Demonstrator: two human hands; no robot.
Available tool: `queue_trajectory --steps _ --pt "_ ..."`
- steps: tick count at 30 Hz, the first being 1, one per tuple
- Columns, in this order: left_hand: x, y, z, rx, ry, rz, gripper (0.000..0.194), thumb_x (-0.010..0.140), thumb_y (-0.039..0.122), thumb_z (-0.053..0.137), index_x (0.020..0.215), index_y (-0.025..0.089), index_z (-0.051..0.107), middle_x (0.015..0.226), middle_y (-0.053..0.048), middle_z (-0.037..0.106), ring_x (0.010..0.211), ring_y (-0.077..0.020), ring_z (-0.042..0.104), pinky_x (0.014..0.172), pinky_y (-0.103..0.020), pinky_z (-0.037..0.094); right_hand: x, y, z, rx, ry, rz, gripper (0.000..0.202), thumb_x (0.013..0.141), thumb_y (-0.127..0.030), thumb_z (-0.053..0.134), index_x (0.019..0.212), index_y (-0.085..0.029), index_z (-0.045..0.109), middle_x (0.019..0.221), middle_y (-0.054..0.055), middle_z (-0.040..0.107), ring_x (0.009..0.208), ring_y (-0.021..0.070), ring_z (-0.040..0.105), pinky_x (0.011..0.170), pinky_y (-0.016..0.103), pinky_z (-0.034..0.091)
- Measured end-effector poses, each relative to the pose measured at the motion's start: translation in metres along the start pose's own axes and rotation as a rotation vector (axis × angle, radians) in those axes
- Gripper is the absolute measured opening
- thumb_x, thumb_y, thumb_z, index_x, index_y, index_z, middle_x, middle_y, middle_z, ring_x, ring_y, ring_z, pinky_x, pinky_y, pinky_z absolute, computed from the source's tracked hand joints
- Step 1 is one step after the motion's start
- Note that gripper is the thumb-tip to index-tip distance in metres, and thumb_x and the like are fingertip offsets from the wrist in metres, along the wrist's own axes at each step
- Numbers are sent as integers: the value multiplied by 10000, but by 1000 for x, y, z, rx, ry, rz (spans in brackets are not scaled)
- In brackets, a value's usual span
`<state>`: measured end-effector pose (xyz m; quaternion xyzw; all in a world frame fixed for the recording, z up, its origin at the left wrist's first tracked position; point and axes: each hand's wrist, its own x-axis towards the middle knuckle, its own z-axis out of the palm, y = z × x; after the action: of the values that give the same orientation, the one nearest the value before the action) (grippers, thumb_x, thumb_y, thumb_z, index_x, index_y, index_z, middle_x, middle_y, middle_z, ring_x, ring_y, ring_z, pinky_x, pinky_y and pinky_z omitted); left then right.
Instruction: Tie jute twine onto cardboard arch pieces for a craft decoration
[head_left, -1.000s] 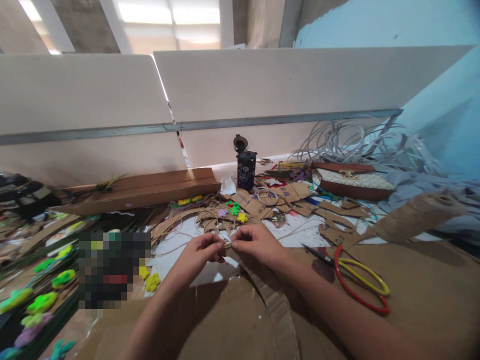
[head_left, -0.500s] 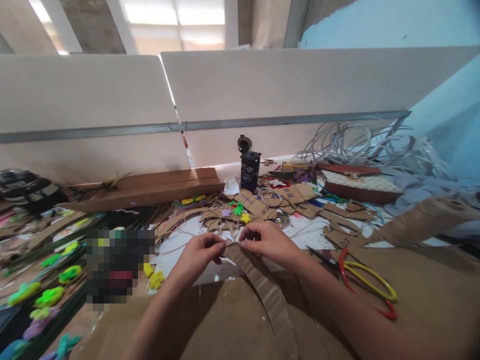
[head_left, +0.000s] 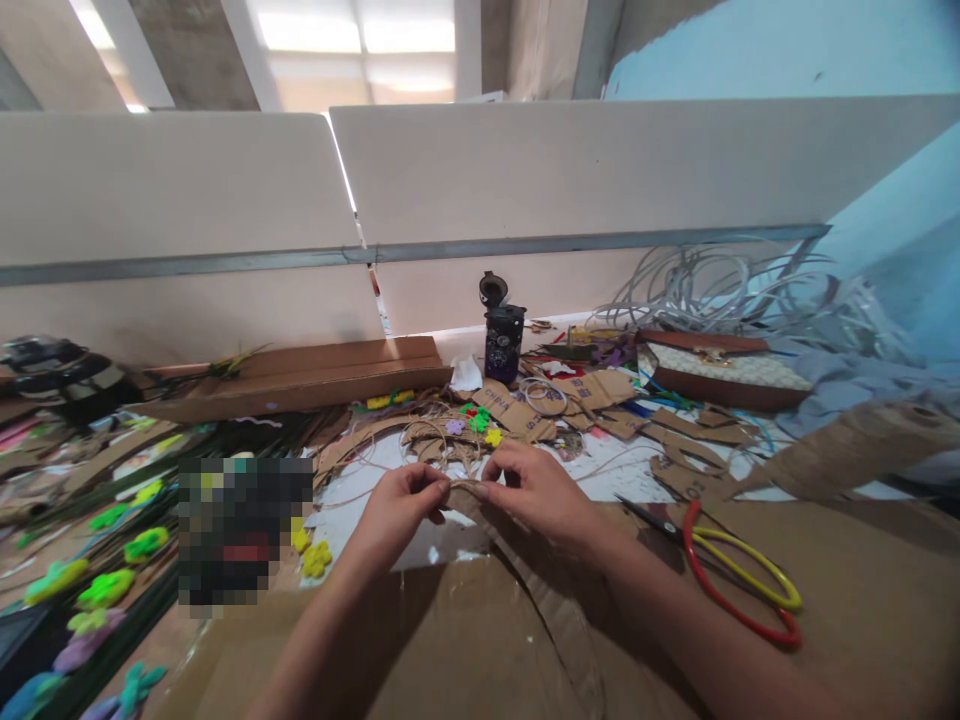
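My left hand [head_left: 409,505] pinches one end of a curved brown cardboard strip [head_left: 536,550], its thumb and index finger pressed together. Just to the right, my right hand [head_left: 529,490] grips the same strip near that end, with a small gap between the two hands. The strip bends down and right beneath my right forearm, its lower part blurred. Thin twine [head_left: 360,490] trails off left of my fingers. Behind my hands lie brown rings decorated with green, purple and yellow flowers [head_left: 476,418].
Scissors with red and yellow handles [head_left: 739,565] lie right of my forearm. A black bottle [head_left: 504,345] stands open behind cardboard scraps [head_left: 525,412]. At right are a twine cone [head_left: 862,440] and a purse [head_left: 724,370]. Colourful fuzzy flowers [head_left: 105,590] lie left.
The view has shifted slightly, with the surroundings now a little further right. The strip's lower part has moved and is more blurred. Both hands keep their hold.
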<state>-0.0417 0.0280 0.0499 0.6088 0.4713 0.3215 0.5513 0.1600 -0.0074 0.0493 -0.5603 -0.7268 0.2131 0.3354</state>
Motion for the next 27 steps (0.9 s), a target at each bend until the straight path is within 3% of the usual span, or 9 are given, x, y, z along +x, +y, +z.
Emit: queue_trajectory --steps 7,11,15,20,27 --pt "1 -2 2 18 -23 34 233 640 396 682 678 167 664 609 16 605 546 -140 549 587 -272 437 3 7 7 182 -6 110 98 716 -140 762 738 -185 677 811 -6 660 795 172 583 679 253 362" --pt "2 -2 2 27 -9 33 236 644 399 676 684 167 659 610 21 603 545 -138 551 586 -271 439 4 6 8 177 -12 114 62 744 -151 737 742 -181 682 809 -7 646 782 163 569 674 257 354" --pt "2 -3 2 31 -20 38 240 651 398 671 701 163 663 619 16 610 544 -139 555 584 -271 436 3 7 10 194 16 150 106 689 -129 746 705 -180 654 785 -12 633 767 160 551 664 259 350" --pt "3 -4 2 33 -36 61 228 682 388 668 725 163 674 624 19 611 551 -138 557 594 -268 436 4 12 13 434 -33 280 160 657 -175 727 775 -188 619 690 -39 574 630 132 475 561 245 319" --pt "3 -8 -2 14 -59 68 216 710 375 677 744 162 666 656 18 613 576 -139 566 617 -269 449 6 13 13 707 -115 309 210 636 -281 738 797 -169 664 725 -12 612 682 144 521 647 264 373"
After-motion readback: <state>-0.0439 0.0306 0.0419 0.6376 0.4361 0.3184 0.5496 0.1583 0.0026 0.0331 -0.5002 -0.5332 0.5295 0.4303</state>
